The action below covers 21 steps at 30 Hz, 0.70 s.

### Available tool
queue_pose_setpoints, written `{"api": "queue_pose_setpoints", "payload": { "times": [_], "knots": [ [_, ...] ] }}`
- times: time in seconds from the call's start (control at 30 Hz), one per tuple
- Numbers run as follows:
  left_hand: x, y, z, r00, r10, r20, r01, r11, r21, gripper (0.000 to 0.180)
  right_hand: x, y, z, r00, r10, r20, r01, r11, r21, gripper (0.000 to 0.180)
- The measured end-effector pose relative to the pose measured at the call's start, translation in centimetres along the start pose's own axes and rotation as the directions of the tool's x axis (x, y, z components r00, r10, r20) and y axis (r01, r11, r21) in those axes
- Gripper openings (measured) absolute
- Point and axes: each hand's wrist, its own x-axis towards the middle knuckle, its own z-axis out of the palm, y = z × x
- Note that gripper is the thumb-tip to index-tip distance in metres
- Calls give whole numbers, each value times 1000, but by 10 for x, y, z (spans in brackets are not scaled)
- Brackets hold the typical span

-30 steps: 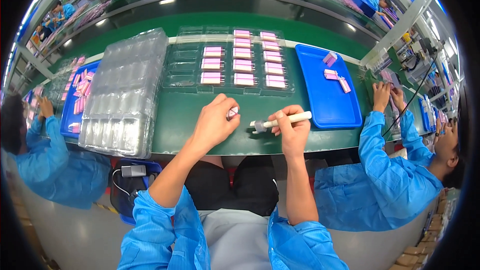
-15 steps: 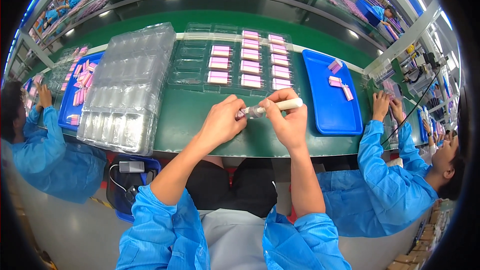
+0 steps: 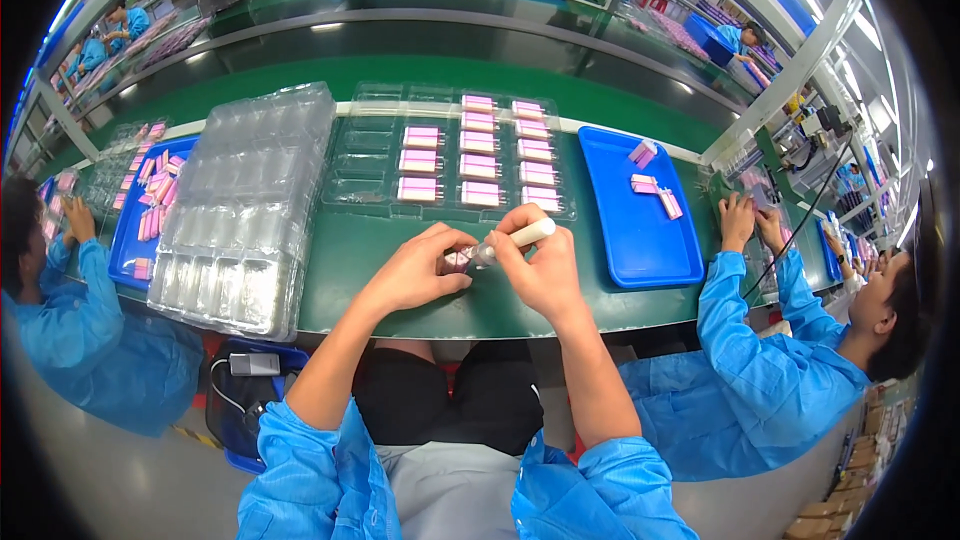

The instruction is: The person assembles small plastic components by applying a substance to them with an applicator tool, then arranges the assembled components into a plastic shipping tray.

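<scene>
My left hand (image 3: 415,272) is closed around a small pink-and-white block (image 3: 456,262), mostly hidden by the fingers. A white pen-like tool (image 3: 534,231) with a clear front part is gripped in my right hand (image 3: 545,275); its front end meets the block or lies right beside it, I cannot tell which. Both hands are above the green bench near its front edge. Just beyond them lies a clear plastic tray (image 3: 362,166), where pink-and-white charger-like blocks (image 3: 480,167) with metal prongs sit in rows; its left pockets hold none.
To the right, a blue tray (image 3: 640,252) holds a few blocks. Stacked clear trays (image 3: 235,210) rise at left, beside another blue tray (image 3: 125,250) full of blocks. Co-workers in blue sit on both sides, one person's hands (image 3: 750,220) working at right. A green conveyor (image 3: 450,65) runs behind.
The view has shifted, so the bench appears lower and further left. The tool now slants more steeply, and more of the block shows between my left fingers. Both hands keep their hold.
</scene>
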Motion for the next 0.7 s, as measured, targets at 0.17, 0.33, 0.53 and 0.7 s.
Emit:
{"api": "queue_pose_setpoints", "payload": {
  "times": [0.17, 0.33, 0.53, 0.7],
  "knots": [
    [0, -7, 3, 999, 29, 19, -29, 999, -16, 39, 0, 3, 1, 1000, 16, -2, -16, 999, 30, 12],
    [0, -6, 19, 989, 13, -150, -7, 999, 42, 29, -6, 2, -2, 994, 19, -106, -10, 997, 83, 10],
    [-5, -7, 36, 960, -4, -280, 27, 997, 78, 29, -15, 3, 0, 986, 9, -165, 18, 987, 162, 10],
    [-4, -11, 39, 951, 18, -310, 17, 994, 112, 32, -15, -1, 4, 992, 15, -125, 1, 992, 128, 11]
  ]
}}
